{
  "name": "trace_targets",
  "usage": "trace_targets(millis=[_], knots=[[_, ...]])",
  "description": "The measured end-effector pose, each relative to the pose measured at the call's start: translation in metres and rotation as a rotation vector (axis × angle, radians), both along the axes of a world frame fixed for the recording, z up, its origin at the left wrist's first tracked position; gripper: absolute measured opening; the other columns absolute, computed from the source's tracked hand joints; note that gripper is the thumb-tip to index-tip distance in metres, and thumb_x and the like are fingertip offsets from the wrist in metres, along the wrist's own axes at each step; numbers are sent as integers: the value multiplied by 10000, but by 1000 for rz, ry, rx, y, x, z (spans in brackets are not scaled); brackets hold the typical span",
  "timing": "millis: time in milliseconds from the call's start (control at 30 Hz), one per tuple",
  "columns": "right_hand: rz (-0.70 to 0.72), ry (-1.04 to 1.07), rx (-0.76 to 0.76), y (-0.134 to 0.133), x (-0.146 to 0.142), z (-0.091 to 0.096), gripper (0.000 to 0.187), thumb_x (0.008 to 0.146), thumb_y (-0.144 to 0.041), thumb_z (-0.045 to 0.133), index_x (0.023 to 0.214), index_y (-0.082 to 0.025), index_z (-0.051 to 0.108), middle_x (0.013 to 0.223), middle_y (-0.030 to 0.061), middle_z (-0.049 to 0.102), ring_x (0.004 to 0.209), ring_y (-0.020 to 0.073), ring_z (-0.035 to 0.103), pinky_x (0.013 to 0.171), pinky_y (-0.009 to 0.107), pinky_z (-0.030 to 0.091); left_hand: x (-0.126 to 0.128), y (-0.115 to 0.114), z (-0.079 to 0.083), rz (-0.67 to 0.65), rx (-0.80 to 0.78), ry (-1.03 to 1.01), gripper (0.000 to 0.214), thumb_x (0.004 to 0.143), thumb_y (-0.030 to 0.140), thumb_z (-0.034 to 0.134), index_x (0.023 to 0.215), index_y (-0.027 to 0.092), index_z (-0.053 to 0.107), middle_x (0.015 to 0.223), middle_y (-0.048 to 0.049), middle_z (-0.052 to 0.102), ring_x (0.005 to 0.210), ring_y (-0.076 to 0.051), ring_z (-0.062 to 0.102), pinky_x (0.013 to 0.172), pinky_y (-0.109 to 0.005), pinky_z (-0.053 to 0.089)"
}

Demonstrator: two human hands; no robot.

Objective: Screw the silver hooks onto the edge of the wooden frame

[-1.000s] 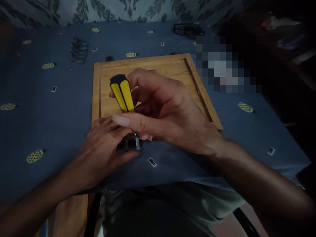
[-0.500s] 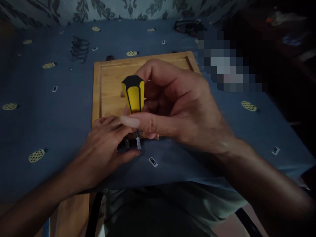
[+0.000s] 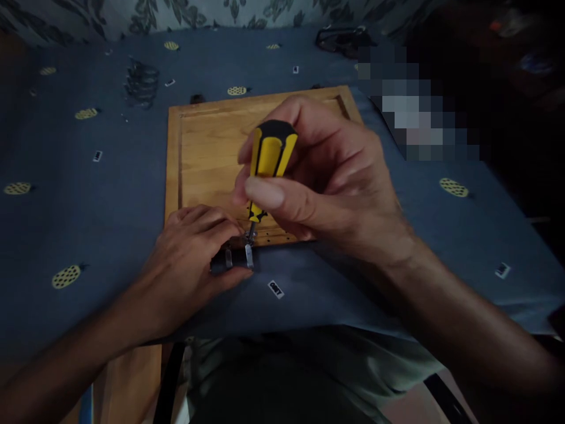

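Note:
My right hand (image 3: 326,182) is closed round a yellow and black screwdriver (image 3: 268,158), held nearly upright with its tip down at the near edge of a wooden board (image 3: 203,153). Under the tip sits a small dark metal part (image 3: 233,259) with two shiny clips, lying on the blue cloth against the board's edge. My left hand (image 3: 189,265) rests over that part, fingers curled and pressed on it, thumb along its near side. A row of small holes shows in the board just right of the tip.
A blue patterned cloth (image 3: 88,224) covers the table. A dark coiled object (image 3: 141,85) lies at the far left and a dark object like glasses (image 3: 339,40) at the far edge. My lap is below the table's front edge. The right side is dark.
The screwdriver handle has swung from leaning left to leaning slightly right, and my right hand has risen and shifted right with it. My left hand has stayed on the metal part.

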State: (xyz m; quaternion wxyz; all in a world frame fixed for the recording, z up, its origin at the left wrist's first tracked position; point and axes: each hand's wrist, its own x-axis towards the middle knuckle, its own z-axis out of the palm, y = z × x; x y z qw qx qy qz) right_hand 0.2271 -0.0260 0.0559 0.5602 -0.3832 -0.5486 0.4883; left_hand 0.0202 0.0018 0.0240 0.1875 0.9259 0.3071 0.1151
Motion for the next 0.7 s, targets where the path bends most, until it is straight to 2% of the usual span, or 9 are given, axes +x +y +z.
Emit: trace_targets(millis=[67,100,167,267,367,467,533,633,700], knots=[[62,-24,72,0,4,-2,161,1016,-159,684,1159,-233,676,1044,-48,752,467,7,492,409,149,415,0,0,1,1,4,12,146,950,376,741,1038,261,727,1117,-32,753,1076,-300,693,957,-491,524],[86,-43,87,0,5,-3,166,1044,-145,636,1186,-221,673,1077,-38,750,474,4,510,427,152,438,0,1,1,-2,6,15,152,951,384,741,1039,261,726,1103,-29,750,1060,-293,692,949,-484,522],[111,-54,81,0,7,-4,133,1050,-102,601,1127,-186,670,1052,-33,735,486,2,543,447,152,464,-1,1,2,-8,4,15,164,948,395,747,1041,263,725,1089,-24,748,1047,-286,692,943,-476,524],[73,7,98,1,6,-6,96,1001,-93,684,1011,-180,647,990,-56,721,512,-6,569,470,123,487,-1,2,2,-10,-18,23,164,950,395,744,1052,268,724,1150,-26,758,1107,-299,692,970,-489,522],[-23,73,109,2,1,-5,257,867,-63,805,858,-210,596,888,-67,718,774,55,712,668,131,592,-1,2,2,-6,-19,21,150,954,399,737,1031,272,715,1144,-31,763,1116,-313,690,966,-502,522],[-120,71,20,3,-2,-3,378,770,-34,826,753,-236,508,751,-70,697,692,83,673,653,167,599,-1,1,2,0,-12,12,166,947,417,744,1028,277,706,1123,-36,762,1089,-314,693,958,-505,526],[-128,39,-25,3,-1,-1,336,790,-86,825,786,-241,526,768,-52,714,642,97,659,589,189,589,-1,1,2,0,-9,16,178,944,426,752,1039,281,709,1133,-35,764,1081,-310,696,963,-506,530],[-29,-14,-43,5,2,1,235,871,-259,829,918,-260,599,850,-21,730,746,157,731,565,235,595,-1,2,3,-3,-11,21,188,943,411,756,1070,275,726,1143,-36,762,1085,-308,701,969,-509,535],[33,-28,-43,7,4,2,263,903,-405,826,989,-272,615,878,-8,734,767,174,741,560,251,599,0,2,3,-5,-24,29,187,940,405,762,1061,265,733,1133,-38,761,1082,-311,705,973,-514,537]])
